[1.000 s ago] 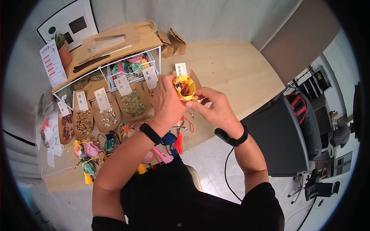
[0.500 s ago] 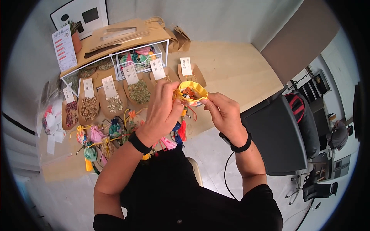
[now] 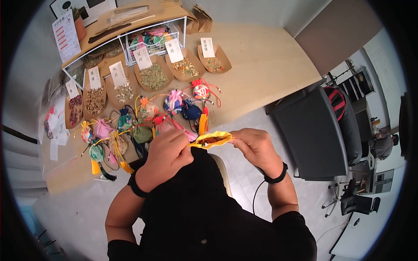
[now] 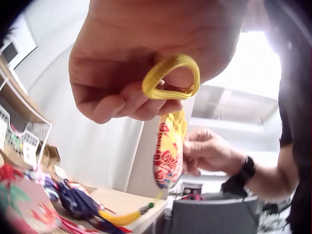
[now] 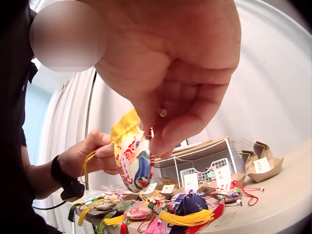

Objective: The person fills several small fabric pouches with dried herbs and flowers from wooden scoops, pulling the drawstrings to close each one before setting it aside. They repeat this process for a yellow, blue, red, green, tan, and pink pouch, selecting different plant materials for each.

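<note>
A small pouch (image 3: 212, 140) with a yellow rim and dark reddish filling hangs between the two hands, in front of the table edge. Its mouth looks narrow in the head view. My left hand (image 3: 163, 158) pinches its left end, and a yellow cord loop (image 4: 170, 78) shows at that hand in the left wrist view. The right hand (image 3: 257, 150) pinches the other end between thumb and fingers; a small bead (image 5: 162, 112) shows by its palm. Red and blue patterns cover the pouch body (image 5: 132, 163) in the right wrist view.
Several colourful tied pouches (image 3: 174, 101) with tassels lie along the table's (image 3: 257, 56) front. Behind them stand several paper trays (image 3: 153, 77) of dried herbs with labels. A shelf (image 3: 130, 21) is at the back left, a dark chair (image 3: 309, 135) at the right.
Both hands and the pouch have moved down, away from the trays and closer to the body. The pouch's round mouth has flattened into a narrow one.
</note>
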`<state>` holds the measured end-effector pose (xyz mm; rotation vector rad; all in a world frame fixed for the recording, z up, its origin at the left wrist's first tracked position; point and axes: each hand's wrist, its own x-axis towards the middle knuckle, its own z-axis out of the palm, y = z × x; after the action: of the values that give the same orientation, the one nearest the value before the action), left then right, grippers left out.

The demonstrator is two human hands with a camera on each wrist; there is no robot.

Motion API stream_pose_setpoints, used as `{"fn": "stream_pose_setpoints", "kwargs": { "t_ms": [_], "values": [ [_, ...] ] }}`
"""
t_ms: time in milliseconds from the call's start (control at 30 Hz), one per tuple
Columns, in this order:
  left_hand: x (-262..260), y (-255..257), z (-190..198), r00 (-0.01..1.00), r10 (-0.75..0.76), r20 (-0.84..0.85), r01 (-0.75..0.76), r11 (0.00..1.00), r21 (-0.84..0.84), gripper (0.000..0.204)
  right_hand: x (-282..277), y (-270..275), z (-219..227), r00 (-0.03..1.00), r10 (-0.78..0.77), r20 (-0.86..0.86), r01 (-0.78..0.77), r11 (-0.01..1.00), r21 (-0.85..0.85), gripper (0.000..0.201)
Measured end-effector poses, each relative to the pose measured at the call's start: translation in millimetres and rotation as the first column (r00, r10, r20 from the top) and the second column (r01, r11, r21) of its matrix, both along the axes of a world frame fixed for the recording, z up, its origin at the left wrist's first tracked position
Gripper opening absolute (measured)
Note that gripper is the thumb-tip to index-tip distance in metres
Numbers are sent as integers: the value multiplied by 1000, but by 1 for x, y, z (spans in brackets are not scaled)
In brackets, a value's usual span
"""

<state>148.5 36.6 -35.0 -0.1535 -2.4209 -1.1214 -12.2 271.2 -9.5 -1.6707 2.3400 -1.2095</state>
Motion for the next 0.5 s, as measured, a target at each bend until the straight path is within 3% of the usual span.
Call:
{"fn": "stream_pose_setpoints", "kwargs": {
  "t_ms": [100, 233, 267, 367, 500],
  "values": [
    [29, 3, -2, 989, -107, 100, 82, 971, 222, 16, 11, 20, 7, 971, 6, 241, -47, 986, 163, 17],
    [63, 2, 1, 927, -241, 287, 76, 871, 485, 21, 21, 28, 8, 895, 42, 445, -102, 989, 111, 18],
    [69, 3, 3, 929, -262, 260, 85, 838, 540, 24, 23, 29, 10, 868, 34, 495, -98, 990, 104, 17],
    [80, 6, 7, 919, -203, 337, -16, 837, 548, 44, 30, 28, 5, 821, 29, 570, -82, 994, 68, 15],
    [92, 9, 10, 945, -117, 304, -68, 842, 536, 46, 47, 20, 11, 854, 0, 521, -59, 994, 97, 15]
  ]
}}
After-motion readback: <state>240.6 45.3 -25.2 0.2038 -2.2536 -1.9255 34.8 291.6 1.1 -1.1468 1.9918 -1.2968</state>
